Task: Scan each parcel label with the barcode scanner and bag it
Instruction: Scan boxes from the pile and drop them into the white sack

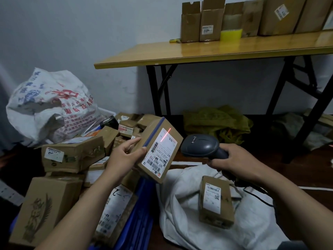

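Beneath a pale wall and a folding table (207, 51) lined with cartons (210, 22), a heap of boxes (72, 154) crowds the floor. The left hand (124, 156) holds a parcel (153, 130) by its left edge, pinched between thumb and fingers, its label (158, 154) facing up. Just to its right, the right hand (232, 159) is wrapped round the handle of the barcode scanner (200, 145). A red scan line (165, 135) crosses the label's upper corner. Below, a second parcel (215, 201) lies on a white bag (182, 213).

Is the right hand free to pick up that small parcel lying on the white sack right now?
Probably not yet: the right hand grips the scanner. The parcel lies close by on the white sack with nothing over it.
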